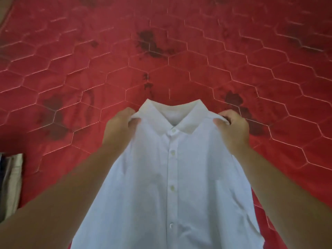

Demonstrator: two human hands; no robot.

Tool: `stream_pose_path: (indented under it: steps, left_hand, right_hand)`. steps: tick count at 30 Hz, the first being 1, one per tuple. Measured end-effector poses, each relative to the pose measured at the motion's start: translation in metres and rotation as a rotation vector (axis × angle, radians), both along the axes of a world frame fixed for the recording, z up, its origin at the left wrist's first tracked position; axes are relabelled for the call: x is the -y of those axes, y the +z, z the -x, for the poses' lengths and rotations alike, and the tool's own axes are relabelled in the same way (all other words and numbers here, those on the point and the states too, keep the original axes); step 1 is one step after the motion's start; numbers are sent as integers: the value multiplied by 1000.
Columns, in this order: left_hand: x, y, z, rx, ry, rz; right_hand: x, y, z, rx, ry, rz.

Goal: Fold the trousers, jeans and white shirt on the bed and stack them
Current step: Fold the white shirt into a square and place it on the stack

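The shirt (172, 177) is the piece in hand, at the spreading-out step, with no fold made in it yet. The left hand (118, 130) pinches the shoulder on the left and the right hand (233, 132) pinches the other, fingers curled on the cloth. It is held over the near middle of the bed (179, 60), buttoned front up. The collar points far and the hem runs near, so its long axis goes near to far. Next, I'd say, it wants laying flat and smoothing. Blurred cloth (10, 184) lies at the left edge.
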State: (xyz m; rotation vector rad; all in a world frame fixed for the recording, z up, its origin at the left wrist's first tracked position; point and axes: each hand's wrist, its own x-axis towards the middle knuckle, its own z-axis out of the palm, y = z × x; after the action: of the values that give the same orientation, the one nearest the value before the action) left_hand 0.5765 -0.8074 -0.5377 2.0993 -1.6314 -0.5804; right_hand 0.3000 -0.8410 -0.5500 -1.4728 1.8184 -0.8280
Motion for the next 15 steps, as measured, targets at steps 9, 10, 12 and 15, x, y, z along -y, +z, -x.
stream_pose_path:
  steps: [9,10,12,15]
  left_hand:
    - [-38,-34,47,397,-276,190]
    - [-55,-39,64,347,-362,208]
    - [-86,-42,100,225,-483,208]
    - [-121,-48,139,104,-539,100]
  right_hand:
    - [-38,-22,51,50,-53,-335]
    - [-54,-19,61,12,-63,-340]
    - [-87,-17,79,1,-100,-370]
    - [-136,-15,100,91,-146,-445]
